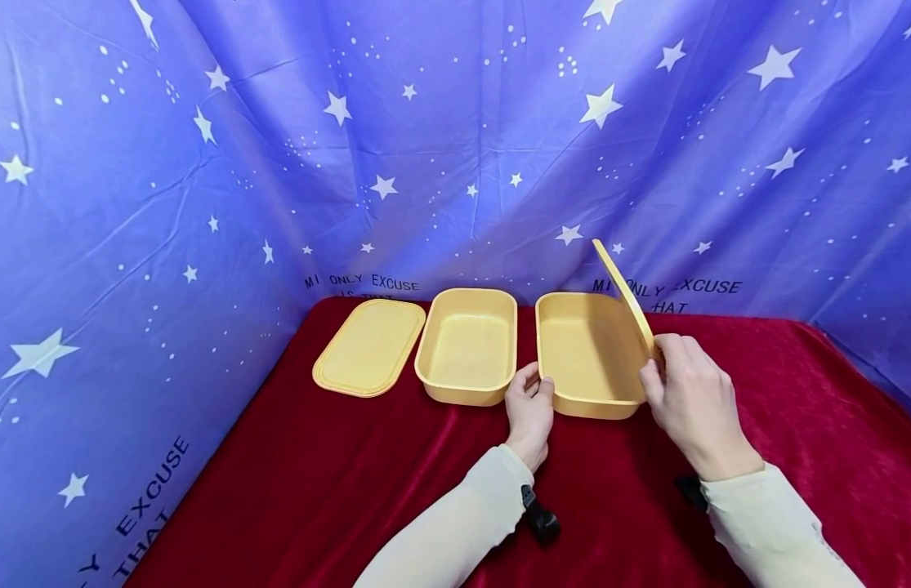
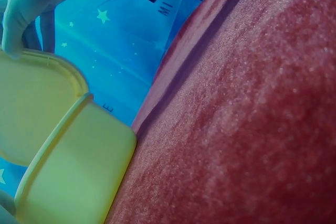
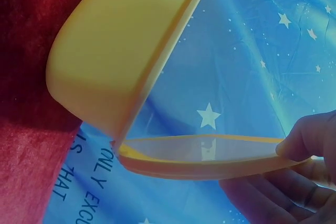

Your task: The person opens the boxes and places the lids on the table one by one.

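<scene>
In the head view, a yellow rectangular food container stands uncovered on the red cloth. My left hand holds its near left corner, thumb by the rim and fingers along the left wall. My right hand pinches a matching yellow lid by its near end. That lid is tilted steeply up along the container's right rim; in the right wrist view the lid meets the rim at one end, with thumb on one face and fingers on the other. Only a sliver of my left hand shows in the left wrist view.
A second uncovered yellow container stands just left of the held one. Further left, another yellow lid lies flat. Red velvety cloth covers the table, and a blue star-printed curtain hangs behind and at the sides.
</scene>
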`<control>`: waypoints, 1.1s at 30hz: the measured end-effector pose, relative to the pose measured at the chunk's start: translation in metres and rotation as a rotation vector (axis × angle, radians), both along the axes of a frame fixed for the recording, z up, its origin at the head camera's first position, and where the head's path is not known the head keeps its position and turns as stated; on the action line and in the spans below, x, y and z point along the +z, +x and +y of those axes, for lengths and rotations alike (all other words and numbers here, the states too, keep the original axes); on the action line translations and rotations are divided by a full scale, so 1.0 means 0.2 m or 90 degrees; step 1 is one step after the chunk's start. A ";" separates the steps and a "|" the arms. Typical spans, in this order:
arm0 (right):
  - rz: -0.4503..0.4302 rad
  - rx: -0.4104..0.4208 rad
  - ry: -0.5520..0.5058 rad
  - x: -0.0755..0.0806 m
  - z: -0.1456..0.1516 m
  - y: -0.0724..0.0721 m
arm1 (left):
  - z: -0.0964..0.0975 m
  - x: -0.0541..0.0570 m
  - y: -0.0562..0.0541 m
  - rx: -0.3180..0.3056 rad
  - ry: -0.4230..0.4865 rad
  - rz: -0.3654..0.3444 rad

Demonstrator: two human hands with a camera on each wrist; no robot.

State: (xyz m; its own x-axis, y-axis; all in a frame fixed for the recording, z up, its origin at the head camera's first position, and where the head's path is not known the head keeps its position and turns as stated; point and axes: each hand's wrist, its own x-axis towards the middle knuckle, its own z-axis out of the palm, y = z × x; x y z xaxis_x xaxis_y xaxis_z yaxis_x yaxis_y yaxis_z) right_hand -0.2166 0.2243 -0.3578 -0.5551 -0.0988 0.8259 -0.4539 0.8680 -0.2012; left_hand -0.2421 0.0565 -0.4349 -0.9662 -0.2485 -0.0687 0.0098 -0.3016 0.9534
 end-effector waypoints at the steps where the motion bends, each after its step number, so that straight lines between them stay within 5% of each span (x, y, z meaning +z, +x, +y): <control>1: 0.001 -0.001 -0.003 0.00 0.00 0.00 | 0.00 0.00 0.00 -0.001 0.001 0.000; 33: -0.026 -0.010 -0.086 0.00 0.05 0.02 | 0.00 0.00 0.00 -0.006 0.011 0.001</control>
State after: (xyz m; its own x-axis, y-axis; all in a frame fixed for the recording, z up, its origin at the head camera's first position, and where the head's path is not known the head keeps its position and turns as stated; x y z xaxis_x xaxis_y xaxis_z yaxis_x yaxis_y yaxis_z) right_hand -0.2134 0.2336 -0.3571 -0.5892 0.0210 0.8077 -0.4299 0.8383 -0.3354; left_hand -0.2413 0.0564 -0.4340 -0.9684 -0.2388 -0.0716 0.0082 -0.3176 0.9482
